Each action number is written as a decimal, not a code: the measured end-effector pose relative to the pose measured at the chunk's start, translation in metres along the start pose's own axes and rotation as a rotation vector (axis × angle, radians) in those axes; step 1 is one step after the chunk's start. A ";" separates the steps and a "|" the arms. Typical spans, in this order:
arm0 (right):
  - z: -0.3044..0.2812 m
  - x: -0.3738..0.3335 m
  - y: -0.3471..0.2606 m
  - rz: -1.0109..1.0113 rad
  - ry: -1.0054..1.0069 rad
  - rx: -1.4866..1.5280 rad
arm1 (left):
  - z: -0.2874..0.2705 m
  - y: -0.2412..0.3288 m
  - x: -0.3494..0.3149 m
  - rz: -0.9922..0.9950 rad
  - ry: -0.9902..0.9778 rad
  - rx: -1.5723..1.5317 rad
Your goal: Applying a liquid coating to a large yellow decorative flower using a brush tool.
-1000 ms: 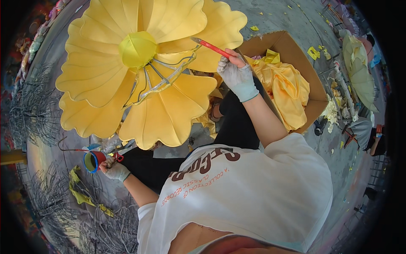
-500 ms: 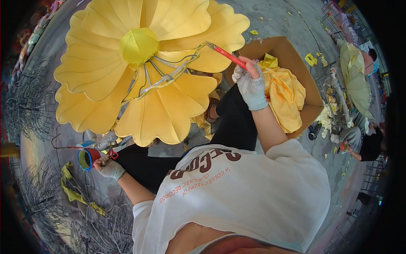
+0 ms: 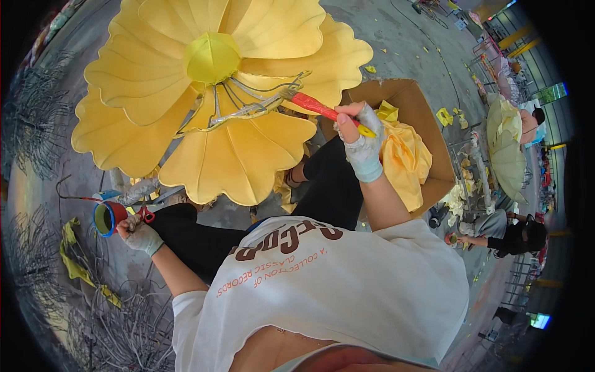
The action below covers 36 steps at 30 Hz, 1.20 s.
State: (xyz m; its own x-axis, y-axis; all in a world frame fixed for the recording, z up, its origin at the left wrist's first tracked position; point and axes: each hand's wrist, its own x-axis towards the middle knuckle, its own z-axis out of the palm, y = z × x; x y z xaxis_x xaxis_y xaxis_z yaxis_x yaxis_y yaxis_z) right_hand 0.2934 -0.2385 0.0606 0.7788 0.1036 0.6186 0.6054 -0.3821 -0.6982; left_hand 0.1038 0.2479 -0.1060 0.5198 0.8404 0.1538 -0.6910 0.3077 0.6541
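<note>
My gloved right hand [image 3: 361,141] grips a paintbrush [image 3: 315,106] with a red handle and a yellow end. Its bristles are close to the bent wire frame [image 3: 245,111] of a large yellow fabric flower [image 3: 232,152]; whether they touch is hard to tell. The flower has scalloped petals and a greenish-yellow round centre [image 3: 212,58]. Off to the left, my gloved left hand [image 3: 140,236] is closed round a small red cup [image 3: 118,214] with a blue rim, tilted so that its dark greenish inside shows. Red-handled scissors [image 3: 146,214] lie beside that hand, near my leg.
An open cardboard box [image 3: 441,142] with bunched yellow fabric [image 3: 404,162] stands at my right. Grey wire branches [image 3: 118,328] and a yellow strip [image 3: 77,266] lie at left. Farther right are a pale fabric flower [image 3: 505,149] and a seated person [image 3: 524,235].
My right hand has lowered slightly, and the brush tip has moved down and left, its handle now lying flatter. The left hand and cup have shifted left and up in the picture. The whole view has turned somewhat.
</note>
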 end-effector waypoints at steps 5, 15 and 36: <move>-0.012 -0.003 0.007 0.068 0.197 0.033 | -0.005 0.000 0.001 0.004 -0.015 -0.012; 0.021 -0.050 -0.036 0.056 0.044 0.341 | 0.007 -0.003 -0.004 0.035 0.023 0.022; 0.061 -0.020 -0.093 -0.556 -0.218 -0.361 | -0.001 0.000 -0.008 0.018 0.061 -0.071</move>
State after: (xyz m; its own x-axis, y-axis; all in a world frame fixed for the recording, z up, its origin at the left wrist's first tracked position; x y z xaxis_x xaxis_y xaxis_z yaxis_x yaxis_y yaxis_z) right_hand 0.2318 -0.1492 0.0913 0.4068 0.5400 0.7368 0.8611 -0.4959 -0.1119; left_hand 0.0992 0.2421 -0.1082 0.4766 0.8711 0.1186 -0.7353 0.3211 0.5969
